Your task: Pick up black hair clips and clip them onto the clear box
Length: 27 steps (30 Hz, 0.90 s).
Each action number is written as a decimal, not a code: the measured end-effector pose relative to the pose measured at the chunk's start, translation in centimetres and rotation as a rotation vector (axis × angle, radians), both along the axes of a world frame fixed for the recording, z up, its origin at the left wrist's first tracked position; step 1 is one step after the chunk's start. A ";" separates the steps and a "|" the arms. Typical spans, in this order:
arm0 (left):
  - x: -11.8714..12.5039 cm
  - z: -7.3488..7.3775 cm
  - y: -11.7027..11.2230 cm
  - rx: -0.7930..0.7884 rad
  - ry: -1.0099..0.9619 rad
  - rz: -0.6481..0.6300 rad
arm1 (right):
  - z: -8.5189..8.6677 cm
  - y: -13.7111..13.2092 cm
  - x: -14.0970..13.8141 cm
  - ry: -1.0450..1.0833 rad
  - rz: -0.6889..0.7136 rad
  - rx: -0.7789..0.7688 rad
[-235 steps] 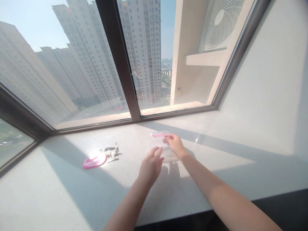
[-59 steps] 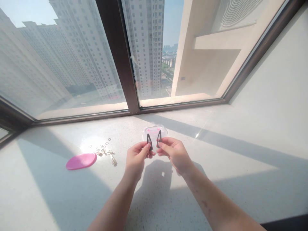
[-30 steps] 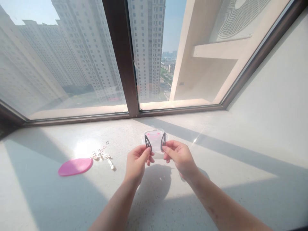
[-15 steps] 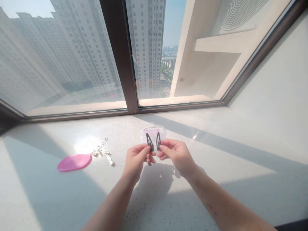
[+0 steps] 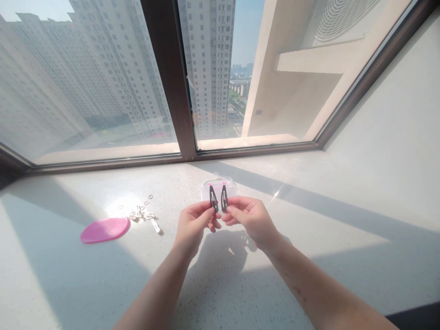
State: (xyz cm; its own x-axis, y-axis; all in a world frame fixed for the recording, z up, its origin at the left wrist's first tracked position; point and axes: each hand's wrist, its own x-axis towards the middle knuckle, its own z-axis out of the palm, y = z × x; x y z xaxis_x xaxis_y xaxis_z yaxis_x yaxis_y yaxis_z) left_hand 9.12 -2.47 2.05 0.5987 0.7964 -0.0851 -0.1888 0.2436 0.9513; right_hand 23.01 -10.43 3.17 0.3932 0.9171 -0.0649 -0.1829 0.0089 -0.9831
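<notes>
1. Black snap hair clips [image 5: 213,199] are held upright side by side, just apart, at lower centre of the frame.
2. One clip is pinched in each: left hand [image 5: 194,228], right hand [image 5: 250,220].
3. A clear plastic box [image 5: 231,189] is seen just behind them.
4. A pink oval disc [image 5: 105,230] and small metal clips [image 5: 140,214] are laid left of centre on the stone windowsill [image 5: 309,275].

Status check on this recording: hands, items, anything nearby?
Left hand pinching black snap hair clip; right hand pinching second black snap hair clip. Clear plastic case directly behind them. Pink oval disc and small metal pieces left, on speckled stone windowsill.
</notes>
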 end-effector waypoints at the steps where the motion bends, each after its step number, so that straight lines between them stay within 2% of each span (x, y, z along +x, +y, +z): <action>1: 0.0 0.0 0.0 0.002 0.002 -0.001 | 0.0 0.0 0.0 0.001 0.005 0.001; 27: 0.0 0.1 -0.1 0.047 -0.012 -0.040 | -0.2 0.1 0.1 -0.011 0.033 0.011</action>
State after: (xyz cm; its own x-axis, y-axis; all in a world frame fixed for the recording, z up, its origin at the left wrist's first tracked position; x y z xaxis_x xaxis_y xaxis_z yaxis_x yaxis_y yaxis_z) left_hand 9.16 -2.61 2.13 0.6313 0.7745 -0.0403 -0.1916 0.2060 0.9596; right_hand 23.07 -10.30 2.93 0.3630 0.9304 -0.0502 -0.1726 0.0142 -0.9849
